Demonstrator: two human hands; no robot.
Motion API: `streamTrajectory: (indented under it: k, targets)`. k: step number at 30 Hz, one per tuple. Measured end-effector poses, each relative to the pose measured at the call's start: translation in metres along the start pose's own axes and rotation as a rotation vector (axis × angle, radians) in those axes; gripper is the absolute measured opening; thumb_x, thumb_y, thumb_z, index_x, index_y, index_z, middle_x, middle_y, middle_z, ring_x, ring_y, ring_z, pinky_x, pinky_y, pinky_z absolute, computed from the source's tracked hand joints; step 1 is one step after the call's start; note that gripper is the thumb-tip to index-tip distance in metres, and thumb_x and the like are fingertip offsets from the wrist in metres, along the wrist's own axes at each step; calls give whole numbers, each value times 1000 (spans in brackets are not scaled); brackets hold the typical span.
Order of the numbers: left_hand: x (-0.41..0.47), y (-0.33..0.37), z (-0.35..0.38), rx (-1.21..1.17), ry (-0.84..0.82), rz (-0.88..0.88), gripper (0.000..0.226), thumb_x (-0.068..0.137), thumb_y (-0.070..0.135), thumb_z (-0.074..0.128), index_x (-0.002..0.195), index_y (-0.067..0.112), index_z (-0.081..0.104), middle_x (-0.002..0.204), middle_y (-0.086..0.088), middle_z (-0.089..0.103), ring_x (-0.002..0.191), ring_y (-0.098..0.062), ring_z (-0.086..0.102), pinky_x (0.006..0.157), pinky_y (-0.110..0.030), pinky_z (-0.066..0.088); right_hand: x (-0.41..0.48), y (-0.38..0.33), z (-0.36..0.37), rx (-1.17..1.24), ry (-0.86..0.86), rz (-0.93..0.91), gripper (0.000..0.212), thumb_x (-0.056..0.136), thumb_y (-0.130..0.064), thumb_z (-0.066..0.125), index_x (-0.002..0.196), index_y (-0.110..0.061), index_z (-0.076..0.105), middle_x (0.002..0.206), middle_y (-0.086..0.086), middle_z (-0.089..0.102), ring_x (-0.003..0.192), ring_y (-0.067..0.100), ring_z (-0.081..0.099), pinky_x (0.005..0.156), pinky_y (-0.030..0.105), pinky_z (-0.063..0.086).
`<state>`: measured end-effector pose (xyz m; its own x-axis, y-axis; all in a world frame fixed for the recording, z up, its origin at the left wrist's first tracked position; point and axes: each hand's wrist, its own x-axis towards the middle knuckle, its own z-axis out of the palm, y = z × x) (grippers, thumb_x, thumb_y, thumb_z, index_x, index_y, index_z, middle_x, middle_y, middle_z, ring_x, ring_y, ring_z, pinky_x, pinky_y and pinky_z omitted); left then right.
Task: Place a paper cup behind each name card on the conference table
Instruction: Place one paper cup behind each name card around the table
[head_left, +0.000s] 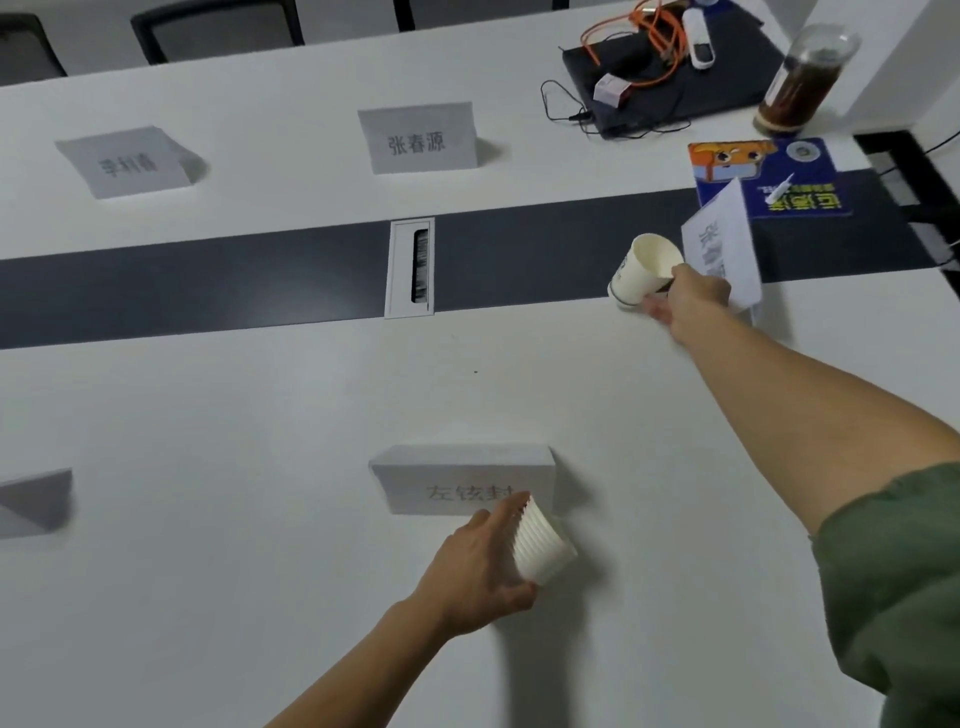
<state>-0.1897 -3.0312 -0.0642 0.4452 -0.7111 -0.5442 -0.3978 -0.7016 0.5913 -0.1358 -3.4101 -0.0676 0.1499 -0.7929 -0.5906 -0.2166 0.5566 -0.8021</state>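
Paper cup (645, 271) aslant in outstretched right hand (687, 300); cup stack (543, 549) in curled left hand (477, 567).

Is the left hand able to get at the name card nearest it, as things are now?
Probably yes for reach: the name card stands just beyond the left hand, with nothing between them. But that hand grips a stack of paper cups, so it could likely only nudge the card, not grasp it.

White table (260, 415) (dark centre strip (208, 280)) faces black chairs (218, 31).
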Motion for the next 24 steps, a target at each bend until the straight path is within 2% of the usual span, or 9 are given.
streamTrajectory:
  k: [3,7,13,15,17,20,24]
  targets:
    - [1,1,0,-6,14,-14,96,70,40,71,152,35,21,140,-2,51,122,-24,52,101,-31,43,4,-3,4,-50,42,-37,49,94,-22,54,141,-12,44,115,8,54,82,25,74,72,34,63]
    - [1,2,0,-17,11,-17,96,70,39,70,152,33,22,141,-2,50,123,-23,52,102,-30,43,10,-4,6,-59,16,-32,49,92,-24,58,138,-11,46,116,8,55,80,25,74,67,30,62]
    - [-4,0,3,-12,17,-7,96,69,40,72,151,35,22,140,-1,50,122,-24,51,102,-34,44,9,1,-3,-76,14,-9,50,89,-31,64,134,-15,49,117,9,63,86,24,73,76,37,63]
    - [-8,1,1,-13,25,2,96,68,42,72,150,36,22,141,-1,50,122,-23,51,103,-35,45,-2,4,-9,-68,9,-10,47,89,-29,64,131,-13,50,110,9,64,81,22,72,74,35,63]
    - [-16,2,-4,-17,47,13,97,68,43,73,150,36,23,141,0,50,122,-23,51,102,-36,46,-23,9,-13,-84,-9,-23,37,91,-24,62,124,-9,54,107,11,64,70,21,70,65,31,63]
    - [-27,0,-14,-40,106,33,97,65,45,73,149,38,25,143,2,50,123,-22,51,103,-37,46,-64,28,-20,-176,-100,-42,23,94,-16,58,113,-5,61,98,12,68,65,20,68,52,29,54]
    - [-49,-6,-30,-52,181,65,92,66,48,75,145,39,29,136,6,53,114,-20,54,95,-40,52,-136,62,-39,-384,-353,-86,8,93,-17,63,95,-10,64,95,11,72,73,21,70,57,28,52]
